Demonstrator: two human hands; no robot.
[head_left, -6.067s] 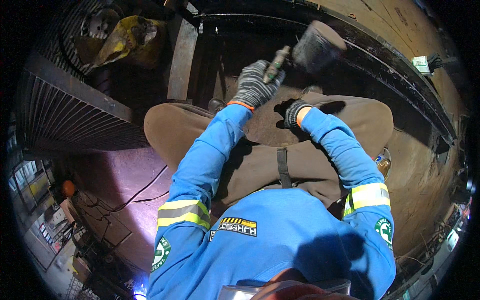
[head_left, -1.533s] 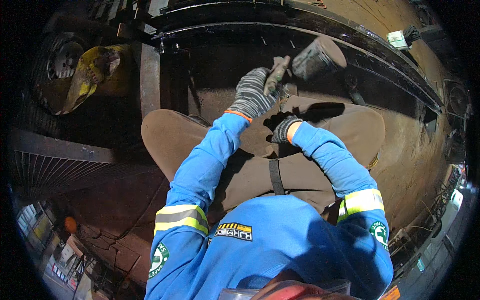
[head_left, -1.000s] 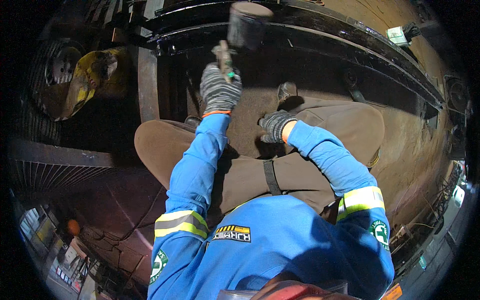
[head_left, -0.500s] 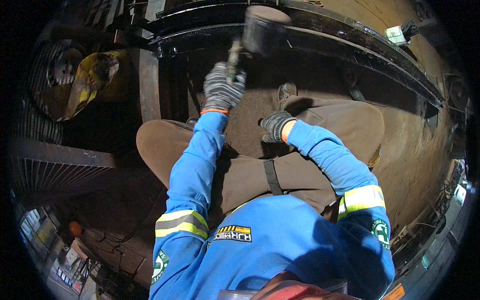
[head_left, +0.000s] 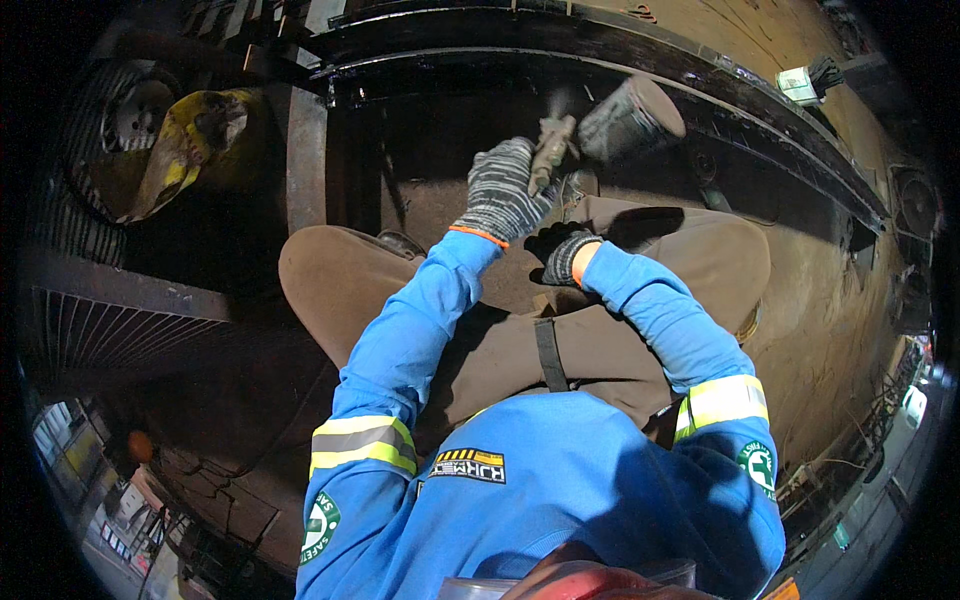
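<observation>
Spray gun (head_left: 553, 155) in the left hand (head_left: 505, 188), well to the right of where it was half a second ago: gun and attached cup (head_left: 630, 120) have swung across together, and the cup now tilts to the right on the near side of the long black beam (head_left: 500, 35). The gloved fingers of that hand are wrapped around the gun's grip. The gun's tip points away from the body toward the beam; a pale blur shows just beyond it, though whether it is mist or motion cannot be told. For the work, the shift seems to mean that a stretch of beam farther right now faces the gun.

The right hand (head_left: 563, 255) has hardly moved. It lies low beside the trousers (head_left: 690, 240), apart from the gun, its fingers in shadow, so whether it is curled around anything cannot be told.

Off to the left, beyond an upright metal bar (head_left: 306, 160), lies a crumpled yellow sack (head_left: 200, 140).
</observation>
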